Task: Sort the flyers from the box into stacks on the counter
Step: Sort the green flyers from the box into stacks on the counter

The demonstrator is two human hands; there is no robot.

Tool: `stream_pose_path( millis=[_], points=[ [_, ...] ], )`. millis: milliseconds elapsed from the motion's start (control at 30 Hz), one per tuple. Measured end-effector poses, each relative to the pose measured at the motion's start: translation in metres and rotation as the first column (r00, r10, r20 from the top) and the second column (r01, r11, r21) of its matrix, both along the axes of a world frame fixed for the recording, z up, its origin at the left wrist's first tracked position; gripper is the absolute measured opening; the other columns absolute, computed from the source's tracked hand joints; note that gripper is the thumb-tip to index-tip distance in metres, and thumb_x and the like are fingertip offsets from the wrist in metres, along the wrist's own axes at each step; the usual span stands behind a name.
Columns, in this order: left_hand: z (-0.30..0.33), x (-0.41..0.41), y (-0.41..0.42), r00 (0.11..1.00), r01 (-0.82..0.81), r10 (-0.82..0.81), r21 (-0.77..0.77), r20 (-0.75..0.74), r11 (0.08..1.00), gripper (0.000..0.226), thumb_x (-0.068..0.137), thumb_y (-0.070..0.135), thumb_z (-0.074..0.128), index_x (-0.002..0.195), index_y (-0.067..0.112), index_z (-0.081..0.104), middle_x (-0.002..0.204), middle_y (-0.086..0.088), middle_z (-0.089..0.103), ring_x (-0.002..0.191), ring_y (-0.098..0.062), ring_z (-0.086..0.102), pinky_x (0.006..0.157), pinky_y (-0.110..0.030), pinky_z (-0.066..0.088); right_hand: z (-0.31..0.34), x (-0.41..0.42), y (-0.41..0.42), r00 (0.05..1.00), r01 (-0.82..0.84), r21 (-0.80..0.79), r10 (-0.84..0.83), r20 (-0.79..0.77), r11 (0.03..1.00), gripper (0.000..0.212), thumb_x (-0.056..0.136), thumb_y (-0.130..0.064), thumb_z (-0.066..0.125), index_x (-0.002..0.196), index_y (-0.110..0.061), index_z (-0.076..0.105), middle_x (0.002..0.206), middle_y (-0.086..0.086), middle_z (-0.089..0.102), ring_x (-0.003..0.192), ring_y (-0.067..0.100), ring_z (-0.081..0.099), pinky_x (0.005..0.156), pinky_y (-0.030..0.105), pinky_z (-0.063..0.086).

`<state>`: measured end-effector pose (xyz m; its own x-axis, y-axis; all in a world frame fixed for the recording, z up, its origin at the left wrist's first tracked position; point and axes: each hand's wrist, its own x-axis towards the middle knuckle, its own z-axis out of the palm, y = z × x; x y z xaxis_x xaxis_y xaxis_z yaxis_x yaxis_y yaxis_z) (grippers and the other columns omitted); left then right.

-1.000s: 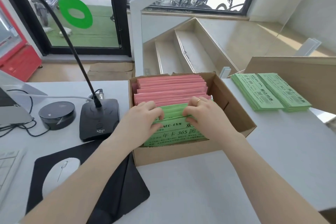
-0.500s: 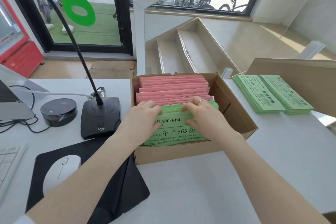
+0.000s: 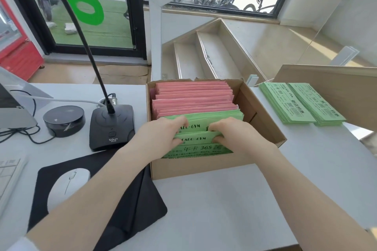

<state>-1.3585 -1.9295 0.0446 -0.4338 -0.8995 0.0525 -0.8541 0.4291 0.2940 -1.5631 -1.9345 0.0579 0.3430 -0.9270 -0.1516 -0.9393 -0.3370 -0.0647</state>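
Green paper flyers (image 3: 201, 126) between hands

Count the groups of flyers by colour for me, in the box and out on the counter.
Green stacks on the counter: 2
Green bundles in the box: 1
Pink bundles in the box: 1
Total: 4

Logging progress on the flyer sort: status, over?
Left hand and right hand both gripping green flyers inside box. Two green stacks on counter. Nothing blocking.
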Motion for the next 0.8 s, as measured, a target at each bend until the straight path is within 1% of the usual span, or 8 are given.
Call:
stream_pose_path(
  millis=[67,167,233,300,467,567,667,800],
  points=[
    [0.001,0.001,0.001,0.999,-0.039,0.038,-0.007,-0.028,0.999,0.023,0.09,0.031,0.055,0.112,0.025,0.053,0.102,0.002,0.063,0.09,-0.017,0.057,0.074,-0.029,0.046,-0.002,-0.002,0.0,0.999,-0.034,-0.113,0.029,-0.042,0.993,0.017,0.094,-0.023,0.048,0.11,-0.021,0.053,0.108,0.001,0.061,0.1,0.025,0.055,0.067,0.031,0.042],
    [0.011,0.0,0.015,0.919,-0.139,0.114,-0.04,-0.378,0.99,0.008,0.084,0.029,0.064,0.09,0.026,0.06,0.087,0.004,0.066,0.073,-0.007,0.057,0.07,-0.027,0.049,0.005,-0.009,0.009,0.998,-0.021,-0.313,0.041,0.057,0.95,0.019,0.096,-0.024,0.045,0.111,-0.015,0.052,0.107,0.0,0.061,0.098,0.026,0.056,0.063,0.031,0.036],
    [0.021,-0.004,0.025,0.737,-0.171,0.163,0.053,-0.656,0.984,0.01,0.081,0.026,0.069,0.082,0.032,0.06,0.083,-0.002,0.068,0.071,-0.011,0.062,0.074,-0.032,0.053,0.02,-0.016,0.019,0.975,0.013,-0.394,0.076,0.21,0.919,0.018,0.093,-0.022,0.05,0.107,-0.011,0.054,0.104,0.003,0.063,0.095,0.03,0.057,0.064,0.033,0.036],
    [0.033,-0.012,0.039,0.539,-0.147,0.185,0.124,-0.822,0.981,0.018,0.082,0.021,0.069,0.084,0.038,0.063,0.091,0.0,0.071,0.087,-0.019,0.066,0.083,-0.046,0.053,0.043,-0.024,0.032,0.949,0.013,-0.422,0.122,0.292,0.906,0.02,0.092,-0.021,0.052,0.109,-0.012,0.056,0.103,0.005,0.063,0.093,0.031,0.057,0.067,0.034,0.036],
    [0.048,-0.048,0.08,0.285,-0.169,0.165,0.12,-0.944,0.978,0.034,0.086,0.008,0.061,0.085,0.042,0.065,0.093,0.016,0.071,0.094,-0.009,0.067,0.086,-0.043,0.053,0.083,-0.049,0.072,0.94,-0.049,-0.487,0.206,0.274,0.872,0.022,0.087,-0.018,0.057,0.107,-0.014,0.062,0.095,0.005,0.067,0.084,0.032,0.058,0.062,0.03,0.031],
    [0.037,-0.067,0.106,0.241,-0.146,0.176,0.144,-0.955,0.979,0.025,0.082,0.017,0.064,0.09,0.041,0.064,0.094,0.018,0.071,0.094,-0.009,0.066,0.086,-0.038,0.052,0.085,-0.069,0.099,0.936,-0.059,-0.439,0.203,0.287,0.896,0.026,0.081,-0.023,0.054,0.103,-0.015,0.065,0.094,0.002,0.069,0.077,0.032,0.06,0.06,0.032,0.038],
    [0.006,-0.083,0.123,0.247,-0.11,0.256,0.235,-0.935,0.966,0.021,0.079,0.02,0.064,0.098,0.029,0.062,0.101,0.006,0.071,0.099,-0.019,0.065,0.09,-0.04,0.051,0.065,-0.089,0.113,0.95,-0.058,-0.228,0.124,0.288,0.972,0.023,0.088,-0.025,0.055,0.111,-0.023,0.059,0.104,-0.004,0.064,0.096,0.023,0.055,0.072,0.035,0.045],
    [-0.04,-0.1,0.143,0.345,-0.138,0.394,0.369,-0.852,0.919,0.028,0.085,0.015,0.063,0.082,0.043,0.061,0.085,0.01,0.068,0.086,-0.011,0.06,0.085,-0.035,0.046,0.016,-0.101,0.116,0.987,-0.086,-0.075,0.095,0.128,0.993,0.022,0.092,-0.026,0.05,0.113,-0.023,0.054,0.109,-0.005,0.059,0.104,0.019,0.052,0.072,0.03,0.039]
  ],
)
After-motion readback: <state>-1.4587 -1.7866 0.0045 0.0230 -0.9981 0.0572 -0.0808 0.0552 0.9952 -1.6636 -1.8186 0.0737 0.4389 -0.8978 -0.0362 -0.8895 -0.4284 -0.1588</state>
